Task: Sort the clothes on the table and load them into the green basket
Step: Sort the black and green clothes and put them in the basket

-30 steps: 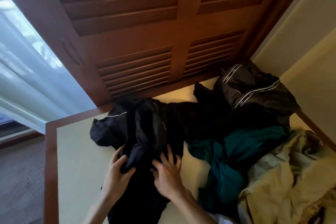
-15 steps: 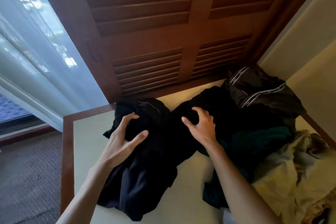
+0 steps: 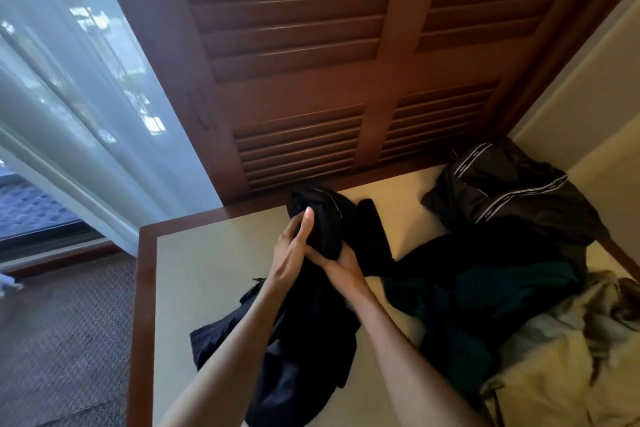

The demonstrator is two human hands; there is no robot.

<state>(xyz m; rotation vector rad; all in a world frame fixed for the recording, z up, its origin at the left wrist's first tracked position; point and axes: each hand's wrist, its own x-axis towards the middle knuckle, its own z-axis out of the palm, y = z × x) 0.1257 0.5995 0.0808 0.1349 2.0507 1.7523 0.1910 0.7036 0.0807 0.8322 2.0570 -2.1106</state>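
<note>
A black garment (image 3: 322, 225) is bunched up above the table (image 3: 194, 274), and its lower part hangs down over the table's front. My left hand (image 3: 294, 253) grips the bunch from the left, thumb up. My right hand (image 3: 341, 269) holds it from below, touching the left hand. Further right lie a black garment with striped trim (image 3: 512, 191), a dark teal garment (image 3: 485, 291) and a cream cloth (image 3: 571, 367). No green basket is in view.
The table has a brown wooden rim (image 3: 138, 305) and stands against a louvred wooden door (image 3: 311, 62). A sheer curtain (image 3: 69, 97) hangs at the left over carpeted floor (image 3: 62, 340). A cream wall (image 3: 588, 97) closes the right side.
Both hands came together and gathered the black garment into a bunch, lifting it off the table. Earlier they were spread apart, pressing on it.
</note>
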